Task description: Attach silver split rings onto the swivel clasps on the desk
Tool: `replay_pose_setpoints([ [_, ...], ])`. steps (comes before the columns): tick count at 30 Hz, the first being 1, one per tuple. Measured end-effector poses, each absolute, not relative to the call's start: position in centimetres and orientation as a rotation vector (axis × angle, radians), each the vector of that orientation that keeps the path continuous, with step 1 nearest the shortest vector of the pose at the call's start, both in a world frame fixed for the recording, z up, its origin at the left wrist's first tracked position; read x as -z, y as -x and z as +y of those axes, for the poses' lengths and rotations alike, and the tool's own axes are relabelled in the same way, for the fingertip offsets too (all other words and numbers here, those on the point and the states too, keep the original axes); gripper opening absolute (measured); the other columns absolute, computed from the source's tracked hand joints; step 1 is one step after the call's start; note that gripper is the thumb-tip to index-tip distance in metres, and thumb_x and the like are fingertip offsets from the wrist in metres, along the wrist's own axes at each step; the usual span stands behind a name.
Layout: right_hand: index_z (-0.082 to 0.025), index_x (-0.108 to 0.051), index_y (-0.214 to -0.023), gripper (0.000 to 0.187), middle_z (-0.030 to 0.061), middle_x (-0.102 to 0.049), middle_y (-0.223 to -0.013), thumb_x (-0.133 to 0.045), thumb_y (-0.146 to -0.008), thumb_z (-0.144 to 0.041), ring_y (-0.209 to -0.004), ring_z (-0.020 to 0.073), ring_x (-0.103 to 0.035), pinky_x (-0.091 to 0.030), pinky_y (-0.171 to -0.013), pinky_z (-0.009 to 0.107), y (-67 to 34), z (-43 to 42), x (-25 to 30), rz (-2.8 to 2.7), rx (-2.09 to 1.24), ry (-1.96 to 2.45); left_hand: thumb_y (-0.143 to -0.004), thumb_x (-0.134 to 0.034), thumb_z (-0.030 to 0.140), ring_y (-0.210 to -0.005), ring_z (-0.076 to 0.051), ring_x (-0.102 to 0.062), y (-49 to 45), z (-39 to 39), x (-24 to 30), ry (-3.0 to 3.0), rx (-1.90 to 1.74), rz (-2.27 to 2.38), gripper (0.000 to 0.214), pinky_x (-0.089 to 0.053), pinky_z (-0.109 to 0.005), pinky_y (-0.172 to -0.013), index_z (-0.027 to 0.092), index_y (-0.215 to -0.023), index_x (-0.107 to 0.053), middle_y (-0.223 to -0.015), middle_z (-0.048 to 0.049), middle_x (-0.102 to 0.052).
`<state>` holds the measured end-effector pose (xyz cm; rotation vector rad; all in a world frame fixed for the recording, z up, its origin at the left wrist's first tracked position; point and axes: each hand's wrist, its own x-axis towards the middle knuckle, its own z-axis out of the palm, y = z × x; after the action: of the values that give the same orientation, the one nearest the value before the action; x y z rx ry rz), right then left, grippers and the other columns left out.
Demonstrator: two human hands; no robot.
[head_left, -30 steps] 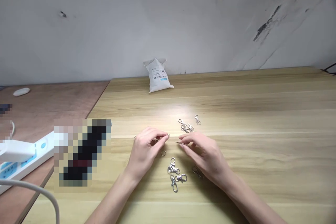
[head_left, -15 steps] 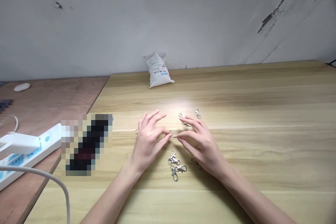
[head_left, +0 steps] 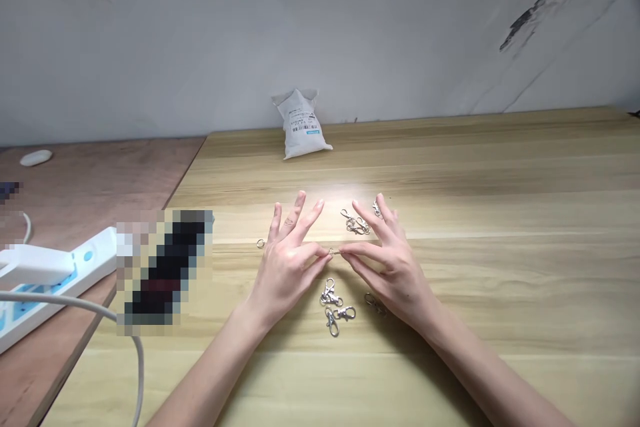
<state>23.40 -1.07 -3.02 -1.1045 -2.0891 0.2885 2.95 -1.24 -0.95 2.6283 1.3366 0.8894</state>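
Between thumb and index finger, my left hand (head_left: 287, 260) pinches a small silvery ring-like piece (head_left: 331, 251). Facing it, my right hand (head_left: 387, 260) has its thumb and index finger closed on a thin silvery metal piece (head_left: 337, 252), seen edge-on. The two pieces meet or nearly meet; whether they are linked is too small to tell. On both hands the other fingers are spread upward. Just below lie several silver swivel lobster clasps (head_left: 345, 313), and another clasp (head_left: 374, 305) is by my right wrist. More clasps (head_left: 356, 223) sit behind the fingertips.
A loose metal ring (head_left: 261, 243) lies left of my left hand. Toward the wall stands a white plastic bag (head_left: 303, 127) with a label. To the left are a blurred-out dark object (head_left: 167, 267), a white power strip (head_left: 95, 257) and a cable (head_left: 137, 373) crossing the table edge.
My fingertips have come closer together, bringing the two small metal pieces to each other. The spare fingers of both hands have stretched upward. The view has tilted slightly.
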Motion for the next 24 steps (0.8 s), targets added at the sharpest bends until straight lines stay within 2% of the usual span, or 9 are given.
replay_pose_setpoints([
  [8, -0.024, -0.073, -0.088, 0.014, 0.0076, -0.048, -0.144, -0.059, -0.090, -0.026, -0.145, 0.0368, -0.020, -0.025, -0.106, 0.072, -23.4, -1.0, 3.0, -2.006, -0.195, 1.211, -0.089, -0.060, 0.021, -0.148, -0.028, -0.017, -2.8, -1.2, 0.8, -2.667, -0.847, 1.297, 0.016, -0.018, -0.064, -0.116, 0.019, -0.076, -0.069, -0.151, -0.0073, -0.040],
  [15, -0.024, -0.070, -0.088, 0.015, 0.0084, -0.058, -0.131, -0.056, -0.091, -0.024, -0.140, 0.0331, -0.032, -0.030, -0.106, 0.064, -23.1, -1.2, 3.1, -2.056, -0.166, 1.229, -0.090, -0.059, 0.022, -0.148, -0.028, -0.019, -2.7, -1.2, 0.7, -2.642, -0.843, 1.374, 0.016, -0.017, -0.064, -0.116, 0.019, -0.077, -0.068, -0.149, -0.0090, -0.043],
  [20, -0.024, -0.069, -0.092, 0.013, 0.0086, -0.062, -0.119, -0.057, -0.090, -0.027, -0.130, 0.0312, -0.044, -0.028, -0.107, 0.062, -24.0, -0.7, 3.2, -2.077, -0.099, 1.322, -0.089, -0.061, 0.024, -0.146, -0.028, -0.023, -2.2, -1.0, 1.1, -2.610, -0.807, 1.454, 0.012, -0.020, -0.065, -0.114, 0.020, -0.080, -0.068, -0.148, -0.0085, -0.045],
  [24, -0.023, -0.070, -0.088, 0.013, 0.0087, -0.064, -0.112, -0.060, -0.089, -0.031, -0.122, 0.0320, -0.050, -0.027, -0.107, 0.064, -24.7, -0.3, 3.1, -2.191, 0.013, 1.365, -0.089, -0.061, 0.025, -0.145, -0.029, -0.027, -2.2, -0.9, 1.2, -2.617, -0.826, 1.461, 0.012, -0.021, -0.066, -0.113, 0.021, -0.080, -0.069, -0.146, -0.0086, -0.048],
])
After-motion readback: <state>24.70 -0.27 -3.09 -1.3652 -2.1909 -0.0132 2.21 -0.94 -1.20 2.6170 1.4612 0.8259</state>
